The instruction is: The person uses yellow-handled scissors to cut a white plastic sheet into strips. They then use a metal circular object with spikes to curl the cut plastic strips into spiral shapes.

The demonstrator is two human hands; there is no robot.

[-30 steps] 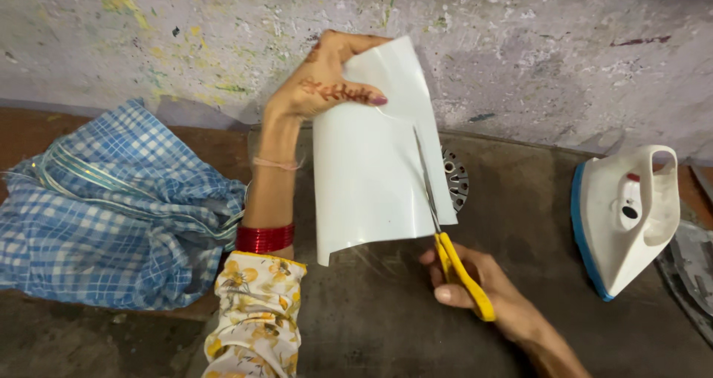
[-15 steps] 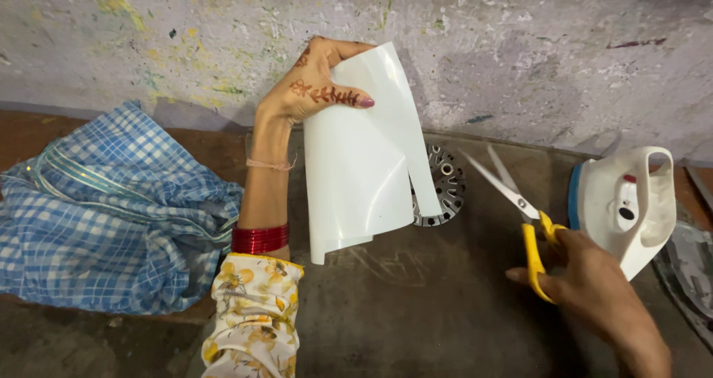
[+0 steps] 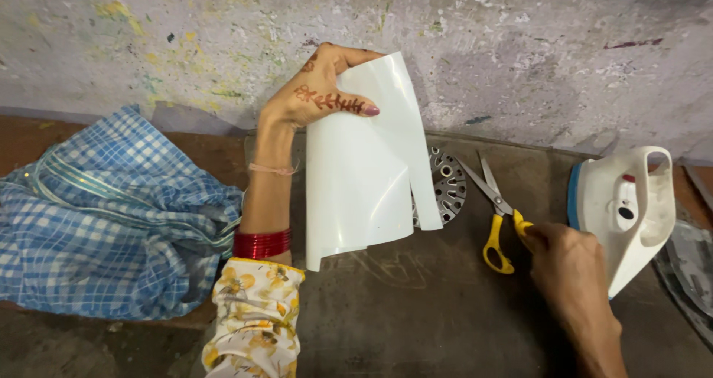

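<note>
My left hand (image 3: 319, 92) grips the top edge of a curved white sheet (image 3: 360, 177) and holds it upright above the dark floor. A long cut runs up the sheet's right side, leaving a narrow strip hanging. Yellow-handled scissors (image 3: 494, 200) lie on the floor to the right of the sheet with their blades apart. My right hand (image 3: 568, 266) is low beside them, its fingers curled on one yellow handle loop.
A round perforated metal disc (image 3: 448, 189) lies partly behind the sheet. A white and blue clothes iron (image 3: 620, 207) stands on end at the right. A blue checked cloth (image 3: 104, 229) is bunched at the left. A stained wall (image 3: 520, 51) closes the back.
My right hand has pulled the scissors out of the cut in the sheet, carried them right and lowered them to the floor. My left hand has kept the sheet raised.
</note>
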